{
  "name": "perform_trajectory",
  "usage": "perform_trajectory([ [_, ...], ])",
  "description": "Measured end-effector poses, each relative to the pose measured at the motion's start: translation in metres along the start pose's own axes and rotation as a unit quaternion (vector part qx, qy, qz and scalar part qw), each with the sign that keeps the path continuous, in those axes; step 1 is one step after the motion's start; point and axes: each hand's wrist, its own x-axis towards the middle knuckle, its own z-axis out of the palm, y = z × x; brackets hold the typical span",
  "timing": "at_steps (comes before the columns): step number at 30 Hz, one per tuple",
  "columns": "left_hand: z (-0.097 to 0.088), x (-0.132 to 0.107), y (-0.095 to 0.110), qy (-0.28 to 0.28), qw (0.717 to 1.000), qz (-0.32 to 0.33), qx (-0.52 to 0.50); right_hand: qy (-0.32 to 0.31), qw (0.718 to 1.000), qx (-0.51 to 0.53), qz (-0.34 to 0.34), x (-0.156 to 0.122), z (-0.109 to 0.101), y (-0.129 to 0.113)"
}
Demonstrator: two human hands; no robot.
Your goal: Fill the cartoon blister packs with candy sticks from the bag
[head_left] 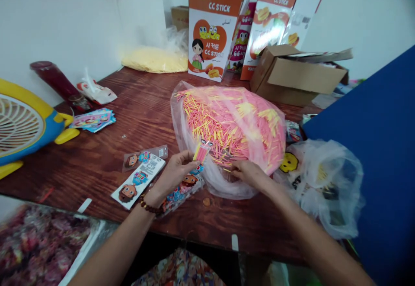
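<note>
My left hand (177, 169), with a beaded bracelet at the wrist, grips a small clear packet (201, 152) between thumb and fingers; pink and yellow sticks show inside it. A large clear plastic bag (177, 121) lies spread in front of me, full of loose pink and yellow sticks (210, 126). At its near edge my right hand (249, 172) is closed in a pinch, with yellow stick ends showing by the fingertips. Printed cartoon packets (177, 197) lie under my left hand. A stack of white cartoon cards (138, 182) and a clear printed sleeve (157, 152) rest to its left.
Behind the bag stand CC Stick boxes (212, 30) and an open brown carton (295, 76). On the left are a yellow-blue fan (29, 121), a dark red bottle (53, 78) and tissues (97, 92). A crumpled plastic bag (340, 182) sits right, beside a blue panel (372, 147).
</note>
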Motion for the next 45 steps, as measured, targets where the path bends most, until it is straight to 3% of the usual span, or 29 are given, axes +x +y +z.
perform_trajectory([
  [4, 0.002, -0.001, -0.004, -0.011, 1.000, -0.003, 0.002, 0.019, 0.998, -0.063, -0.017, -0.001, 0.015, -0.001],
  [6, 0.001, 0.000, -0.004, -0.013, 1.000, 0.000, 0.012, 0.028, 0.999, 0.009, -0.035, 0.001, 0.014, 0.000],
  [8, -0.001, 0.000, -0.004, -0.020, 1.000, 0.003, 0.022, 0.063, 0.987, 0.143, -0.043, 0.003, 0.005, -0.003],
  [10, -0.002, 0.000, -0.004, -0.025, 0.999, 0.005, 0.027, 0.132, 0.944, 0.297, -0.052, 0.002, -0.012, -0.014],
  [12, -0.002, 0.000, -0.004, -0.031, 0.999, 0.003, 0.030, 0.200, 0.884, 0.415, -0.080, -0.001, -0.033, -0.033],
  [15, 0.000, -0.002, -0.003, -0.042, 0.999, -0.007, 0.027, 0.271, 0.813, 0.502, -0.114, -0.006, -0.061, -0.066],
  [19, 0.001, -0.005, -0.001, -0.041, 0.999, -0.018, 0.008, 0.321, 0.777, 0.522, -0.141, -0.004, -0.073, -0.094],
  [23, 0.001, -0.008, 0.001, -0.040, 0.999, -0.021, 0.001, 0.325, 0.774, 0.521, -0.154, 0.002, -0.065, -0.102],
  [30, 0.003, -0.010, 0.003, -0.044, 0.998, -0.028, -0.022, 0.268, 0.777, 0.546, -0.161, 0.000, -0.054, -0.109],
  [37, 0.003, -0.007, -0.001, -0.046, 0.998, -0.030, -0.019, 0.269, 0.844, 0.430, -0.172, 0.003, -0.046, -0.097],
  [41, 0.005, -0.004, -0.004, -0.045, 0.998, -0.035, -0.031, 0.289, 0.829, 0.451, -0.160, 0.004, -0.046, -0.091],
  [45, 0.007, 0.000, -0.004, -0.045, 0.997, -0.039, -0.046, 0.267, 0.830, 0.466, -0.148, 0.005, -0.048, -0.088],
])
